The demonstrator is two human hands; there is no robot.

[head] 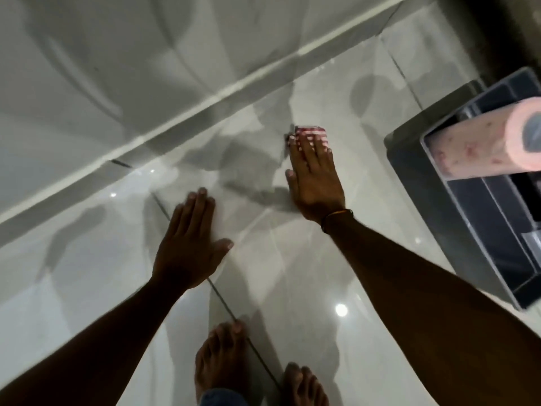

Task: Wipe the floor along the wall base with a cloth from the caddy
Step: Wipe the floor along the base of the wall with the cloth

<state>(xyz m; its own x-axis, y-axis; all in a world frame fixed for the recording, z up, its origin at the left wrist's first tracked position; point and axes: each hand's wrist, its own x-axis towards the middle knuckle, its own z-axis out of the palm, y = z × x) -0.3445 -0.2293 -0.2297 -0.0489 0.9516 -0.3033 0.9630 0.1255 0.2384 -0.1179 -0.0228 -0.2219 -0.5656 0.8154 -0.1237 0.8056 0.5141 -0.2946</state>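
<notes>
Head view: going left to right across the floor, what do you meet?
Left hand flat on the tile → right hand pressing the red-and-white cloth → grey caddy with the pink paper roll.

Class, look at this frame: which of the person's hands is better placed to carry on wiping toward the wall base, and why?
The right hand. It lies flat on the red-and-white cloth, pressing it onto the floor short of the wall base. The left hand rests bare on the tile, seemingly as support.

Dim, motion-blurred, glare spots on floor (292,288)
</notes>
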